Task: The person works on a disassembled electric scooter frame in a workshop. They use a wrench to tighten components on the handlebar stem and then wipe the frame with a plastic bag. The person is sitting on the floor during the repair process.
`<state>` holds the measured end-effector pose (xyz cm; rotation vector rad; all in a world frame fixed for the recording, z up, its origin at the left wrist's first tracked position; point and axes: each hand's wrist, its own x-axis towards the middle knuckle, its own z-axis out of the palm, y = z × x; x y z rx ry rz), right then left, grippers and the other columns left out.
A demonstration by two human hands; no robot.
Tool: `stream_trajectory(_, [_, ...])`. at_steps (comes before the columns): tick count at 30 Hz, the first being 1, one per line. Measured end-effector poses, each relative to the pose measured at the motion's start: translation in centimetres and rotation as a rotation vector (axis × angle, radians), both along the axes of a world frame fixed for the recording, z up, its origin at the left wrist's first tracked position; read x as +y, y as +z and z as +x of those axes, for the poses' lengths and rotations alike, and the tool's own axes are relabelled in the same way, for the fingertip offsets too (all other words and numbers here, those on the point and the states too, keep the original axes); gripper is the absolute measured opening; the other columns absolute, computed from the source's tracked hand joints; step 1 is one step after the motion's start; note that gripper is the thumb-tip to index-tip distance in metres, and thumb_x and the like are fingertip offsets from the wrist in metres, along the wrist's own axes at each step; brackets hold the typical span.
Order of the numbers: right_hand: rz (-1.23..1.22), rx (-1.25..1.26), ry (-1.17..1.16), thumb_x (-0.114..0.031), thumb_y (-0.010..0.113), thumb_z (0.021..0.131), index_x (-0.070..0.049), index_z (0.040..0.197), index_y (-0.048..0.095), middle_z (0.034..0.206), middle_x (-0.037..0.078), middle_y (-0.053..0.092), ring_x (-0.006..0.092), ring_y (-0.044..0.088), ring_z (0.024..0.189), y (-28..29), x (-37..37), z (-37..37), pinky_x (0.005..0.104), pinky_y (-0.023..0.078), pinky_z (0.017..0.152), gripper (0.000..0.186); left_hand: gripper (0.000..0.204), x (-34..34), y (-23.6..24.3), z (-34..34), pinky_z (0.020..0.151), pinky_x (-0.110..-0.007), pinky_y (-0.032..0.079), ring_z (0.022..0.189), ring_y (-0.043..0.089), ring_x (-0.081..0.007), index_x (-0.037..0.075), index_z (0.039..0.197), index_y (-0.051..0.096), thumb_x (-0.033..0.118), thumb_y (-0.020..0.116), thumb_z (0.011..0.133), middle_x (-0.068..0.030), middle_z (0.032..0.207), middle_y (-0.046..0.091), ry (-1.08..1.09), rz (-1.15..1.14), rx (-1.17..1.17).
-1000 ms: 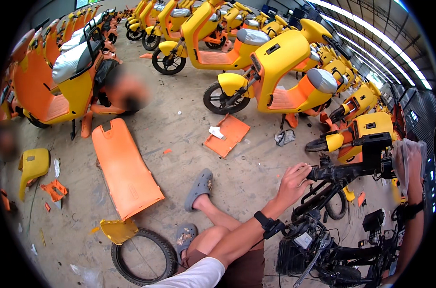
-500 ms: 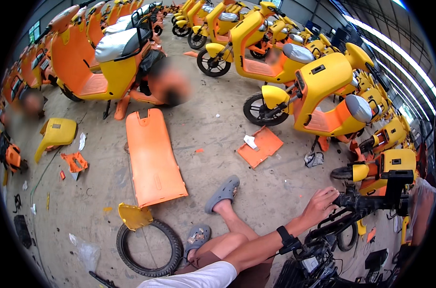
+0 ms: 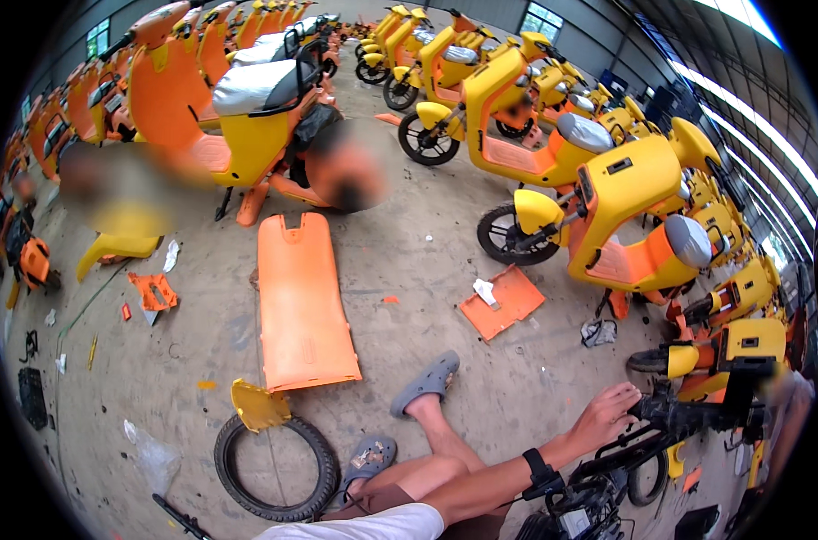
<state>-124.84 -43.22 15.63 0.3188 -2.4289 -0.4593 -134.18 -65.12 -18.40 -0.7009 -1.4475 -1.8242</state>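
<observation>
I sit beside a stripped black scooter frame (image 3: 670,414) at the lower right, its wiring and parts below it (image 3: 571,508). My left hand (image 3: 611,407) reaches across with fingers curled on the end of the black frame. My right hand (image 3: 781,400), at the far right rim, is blurred and partly behind the frame, so its fingers cannot be made out. A black tire (image 3: 231,481) lies by my feet, with a bent yellow plastic piece (image 3: 256,405) on it. A long orange panel (image 3: 305,306) lies just beyond the tire.
Rows of yellow and orange scooters (image 3: 607,225) fill the background and right side. An orange panel (image 3: 503,306), a yellow fender (image 3: 112,256), a broken orange bracket (image 3: 153,292), a clear plastic bag (image 3: 152,459) and small scraps lie scattered on the concrete floor.
The view has swung left and up, so the floor parts and scooters sit farther right in the picture. My left hand stays on the black frame.
</observation>
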Motion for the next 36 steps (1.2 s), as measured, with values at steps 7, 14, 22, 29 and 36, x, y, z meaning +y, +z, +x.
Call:
stream_trajectory(7, [0.092, -0.136, -0.61, -0.022, 0.053, 0.087, 0.001, 0.098, 0.06, 0.096, 0.024, 0.062, 0.0361, 0.062, 0.087, 1.8, 4.2, -3.9, 0.0443, 0.048, 0.078, 0.026, 0.045, -0.2, 0.7, 0.0, 0.086, -0.037, 0.048, 0.104, 0.061, -0.0299, 0.001, 0.107, 0.065, 0.006, 0.08, 0.065, -0.0136, 0.104, 0.066, 0.065, -0.085, -0.005])
stream_trajectory(14, [0.292, 0.171, -0.159, -0.02, 0.063, 0.079, -0.004, 0.087, 0.064, 0.084, 0.016, 0.062, 0.0348, 0.062, 0.076, -1.2, 0.9, 0.0, 0.0431, 0.049, 0.07, 0.018, 0.044, -0.2, 1.2, 0.1, 0.086, -0.036, 0.049, 0.102, 0.061, -0.0294, 0.0, 0.104, 0.067, 0.005, 0.081, 0.063, -0.0138, 0.1, 0.068, 0.087, -0.083, -0.027])
stream_trajectory(22, [0.357, -0.304, -0.555, -0.022, 0.059, 0.08, -0.002, 0.089, 0.067, 0.088, 0.02, 0.066, 0.0344, 0.064, 0.082, 2.5, 1.5, -3.7, 0.0423, 0.051, 0.075, 0.024, 0.042, 0.2, 1.2, 0.3, 0.086, -0.035, 0.049, 0.101, 0.062, -0.0296, -0.001, 0.103, 0.068, -0.003, 0.078, 0.062, -0.0151, 0.102, 0.068, 0.041, -0.084, -0.062])
stream_trajectory(29, [0.225, 0.103, -0.263, -0.025, 0.064, 0.075, -0.004, 0.084, 0.067, 0.081, 0.019, 0.066, 0.0361, 0.063, 0.073, -0.4, 1.0, -0.5, 0.0435, 0.051, 0.069, 0.023, 0.042, 0.2, 1.1, 0.2, 0.086, -0.034, 0.049, 0.102, 0.062, -0.0294, -0.003, 0.104, 0.068, -0.004, 0.078, 0.063, -0.0164, 0.101, 0.068, 0.066, -0.086, -0.072])
stream_trajectory(36, [0.194, -0.179, -0.615, -0.038, 0.057, 0.084, -0.002, 0.082, 0.068, 0.083, 0.02, 0.067, 0.0367, 0.064, 0.079, 2.5, 1.5, -4.5, 0.0428, 0.051, 0.072, 0.037, 0.042, 0.1, 1.6, 0.2, 0.087, -0.034, 0.048, 0.102, 0.062, -0.0283, -0.003, 0.105, 0.067, -0.005, 0.076, 0.064, -0.0161, 0.103, 0.068, 0.048, -0.104, -0.057])
